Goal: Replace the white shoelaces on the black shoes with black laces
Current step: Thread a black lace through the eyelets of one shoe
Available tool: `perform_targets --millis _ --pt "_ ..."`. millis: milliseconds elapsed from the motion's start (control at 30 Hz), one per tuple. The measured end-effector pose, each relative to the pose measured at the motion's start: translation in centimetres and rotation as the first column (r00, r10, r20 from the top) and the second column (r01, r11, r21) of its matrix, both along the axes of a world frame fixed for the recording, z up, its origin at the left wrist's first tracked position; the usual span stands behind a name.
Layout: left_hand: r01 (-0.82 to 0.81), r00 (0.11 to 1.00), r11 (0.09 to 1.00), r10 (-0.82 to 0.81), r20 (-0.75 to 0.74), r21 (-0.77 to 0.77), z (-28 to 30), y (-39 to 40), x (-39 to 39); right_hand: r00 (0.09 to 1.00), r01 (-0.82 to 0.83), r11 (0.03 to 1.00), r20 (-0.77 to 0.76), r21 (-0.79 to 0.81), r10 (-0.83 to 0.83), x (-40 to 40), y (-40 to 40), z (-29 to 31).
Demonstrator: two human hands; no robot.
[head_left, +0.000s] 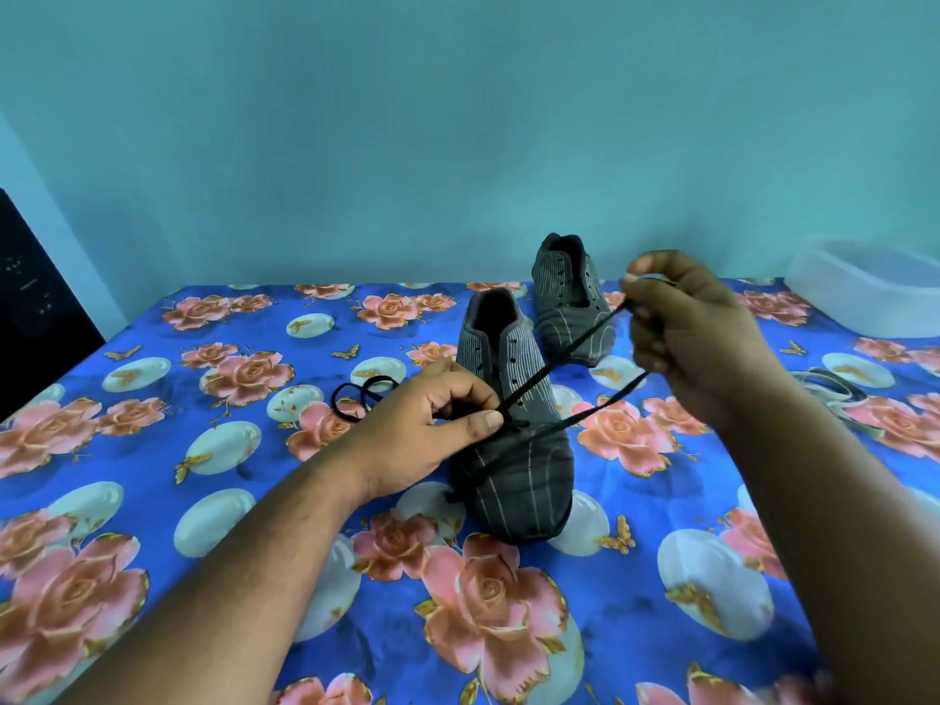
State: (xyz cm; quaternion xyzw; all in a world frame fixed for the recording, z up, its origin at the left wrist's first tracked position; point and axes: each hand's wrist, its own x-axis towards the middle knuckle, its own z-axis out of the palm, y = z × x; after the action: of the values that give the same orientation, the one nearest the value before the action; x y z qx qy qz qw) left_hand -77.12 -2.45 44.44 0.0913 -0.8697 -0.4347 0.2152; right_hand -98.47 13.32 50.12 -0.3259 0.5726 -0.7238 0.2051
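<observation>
Surface: bed or table covered in a blue floral cloth [152, 440], pink roses and pale ovals printed on it. Teal wall [458, 119] behind. Dark appliance-like object [35, 307] at the left edge, can't tell what it is.

Container: translucent plastic tub [864, 287] at far right on the cloth, contents not visible.

Near shoe [513, 429]: dark, pinstriped, toe toward camera, centre of cloth. Far shoe [572, 302] just behind and to its right, eyelets showing no lace.

Black lace [569, 358] runs from the near shoe's lower eyelets up and right, two strands. Left hand [427, 440] pinches the lace at the eyelets, thumb and forefinger closed on it, hand resting on the shoe. Right hand [686, 328] is raised, well apart from the left, fingers curled round both strands, pulling them taut.

Second black lace [358, 394] lies looped on the cloth, just left of the left hand. Pale lace-like coil [829, 389] right of the right forearm, blurred.
</observation>
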Motion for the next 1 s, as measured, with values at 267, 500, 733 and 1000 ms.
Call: perform_targets --millis 267,500,733,1000 --pt "-0.047 0.999 0.999 0.047 -0.025 0.011 -0.2 0.0 -0.1 0.473 0.567 0.798 -0.874 0.206 -0.11 -2.2 0.2 -2.1" --pt "-0.092 0.995 0.995 0.091 -0.035 -0.037 0.1 0.1 -0.2 0.309 0.182 0.878 -0.874 0.442 0.376 3.1 -1.4 -3.2" --pt "-0.066 0.998 0.997 0.066 -0.014 -0.045 -0.1 -0.1 -0.2 0.574 -0.143 0.823 -0.631 0.55 0.522 1.3 -0.3 -2.4" --pt "-0.043 0.999 0.999 0.043 -0.007 0.01 -0.2 -0.1 -0.2 0.693 -0.033 0.868 -0.614 0.496 0.377 -1.1 1.0 -1.9"
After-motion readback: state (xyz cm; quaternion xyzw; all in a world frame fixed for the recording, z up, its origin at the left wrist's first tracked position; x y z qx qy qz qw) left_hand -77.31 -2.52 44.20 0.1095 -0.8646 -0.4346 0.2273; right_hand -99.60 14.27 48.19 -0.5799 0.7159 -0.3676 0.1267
